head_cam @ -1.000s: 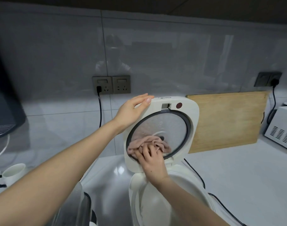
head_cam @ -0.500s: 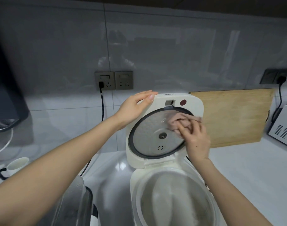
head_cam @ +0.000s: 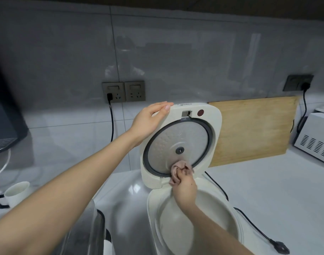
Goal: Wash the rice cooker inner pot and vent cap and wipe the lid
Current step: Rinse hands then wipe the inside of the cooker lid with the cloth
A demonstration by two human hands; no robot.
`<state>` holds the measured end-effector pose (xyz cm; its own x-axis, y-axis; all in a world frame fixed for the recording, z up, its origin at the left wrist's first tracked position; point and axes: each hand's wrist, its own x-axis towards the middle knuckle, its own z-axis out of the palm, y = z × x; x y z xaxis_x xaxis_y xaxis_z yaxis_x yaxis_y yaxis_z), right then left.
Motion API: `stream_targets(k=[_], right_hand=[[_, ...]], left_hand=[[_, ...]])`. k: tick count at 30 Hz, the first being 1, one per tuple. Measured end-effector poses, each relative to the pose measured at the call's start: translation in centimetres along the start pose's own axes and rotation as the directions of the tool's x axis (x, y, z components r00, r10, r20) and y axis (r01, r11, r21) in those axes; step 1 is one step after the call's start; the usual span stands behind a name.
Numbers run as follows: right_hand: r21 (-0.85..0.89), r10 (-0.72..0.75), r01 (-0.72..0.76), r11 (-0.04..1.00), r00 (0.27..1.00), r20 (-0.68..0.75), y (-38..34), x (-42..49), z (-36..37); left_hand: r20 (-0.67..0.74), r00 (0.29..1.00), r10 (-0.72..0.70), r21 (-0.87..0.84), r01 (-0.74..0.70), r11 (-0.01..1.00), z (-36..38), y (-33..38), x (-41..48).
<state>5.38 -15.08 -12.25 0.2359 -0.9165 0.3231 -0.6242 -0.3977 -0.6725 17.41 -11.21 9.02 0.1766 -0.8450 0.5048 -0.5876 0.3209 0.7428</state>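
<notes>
Nearest the camera, the round white rice-cooker body (head_cam: 153, 208) stood open on the pale grey surface (head_cam: 268, 190). The end of a black power cord (head_cam: 280, 249) lay loose beside it. Whether the inner pot sat in the well could not be told.

Just above the body's rim, the right hand (head_cam: 185, 183) had its fingers (head_cam: 186, 174) curled tight round a bunched pink cloth (head_cam: 176, 171). It pressed the wad against the lowest part of the black rubber gasket (head_cam: 211, 133), where that met the dimpled silver inner plate (head_cam: 176, 140). The white square-cornered lid (head_cam: 214, 124) stood upright on its hinge. The left hand (head_cam: 148, 120) rested over its top left corner, fingers laid fairly straight along the edge and holding nothing.

The wiping looked under way, with the seam along the gasket the part in hand. To do it well, the cloth would best follow the ring all the way round, a fingertip pushing fabric into the groove, then sweep the plate around its centre knob. The left hand should brace against each push. Otherwise the hinged lid might rock back toward the wooden cutting board (head_cam: 249, 129) leaning on the wall behind.
</notes>
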Motion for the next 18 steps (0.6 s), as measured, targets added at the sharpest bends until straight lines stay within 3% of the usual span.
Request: stream_targets(k=[3, 6, 7, 9, 11, 12, 14, 16, 18], right_hand=[[-0.060, -0.191, 0.200, 0.978, 0.973, 0.127, -3.6, -2.5, 2.5], [-0.032, -0.301, 0.304, 0.952, 0.951, 0.063, -3.1, -3.2, 1.0], [-0.084, -0.331, 0.342, 0.936, 0.936, 0.118, -2.3, -3.0, 0.1], [-0.070, -0.240, 0.261, 0.963, 0.945, 0.222, 0.1, -1.6, -2.5], [0.120, -0.084, 0.068, 0.990, 0.988, 0.128, 1.9, 0.7, -6.0], [0.103, 0.009, -0.020, 0.995, 0.994, 0.110, 2.9, 2.2, -7.2], [-0.218, 0.204, -0.184, 0.958, 0.976, 0.074, 5.1, 3.7, -9.4], [-0.394, 0.154, -0.093, 0.914, 0.980, 0.127, 7.3, 4.5, -9.3], [-0.330, 0.083, 0.006, 0.944, 0.964, 0.254, 8.9, 4.6, -7.4]], left_hand=[[0.012, 1.000, 0.007, -0.004, -0.007, 1.000, -0.2, 0.1, -0.3], [0.039, 0.999, 0.014, 0.005, -0.014, 1.000, -0.3, 0.3, -0.7], [0.044, 0.999, 0.018, 0.012, -0.019, 1.000, -0.4, 0.4, -0.7], [0.052, 0.998, 0.028, 0.018, -0.029, 0.999, -0.3, 0.4, -0.9], [0.060, 0.998, 0.036, 0.018, -0.037, 0.999, -0.3, 0.4, -1.1], [0.056, 0.998, 0.039, 0.015, -0.040, 0.999, -0.3, 0.4, -1.1], [0.046, 0.998, 0.034, 0.011, -0.035, 0.999, -0.2, 0.3, -1.1], [0.038, 0.999, 0.031, 0.016, -0.032, 0.999, -0.1, 0.3, -1.1], [0.035, 0.999, 0.026, 0.024, -0.026, 0.999, 0.0, 0.3, -1.0]])
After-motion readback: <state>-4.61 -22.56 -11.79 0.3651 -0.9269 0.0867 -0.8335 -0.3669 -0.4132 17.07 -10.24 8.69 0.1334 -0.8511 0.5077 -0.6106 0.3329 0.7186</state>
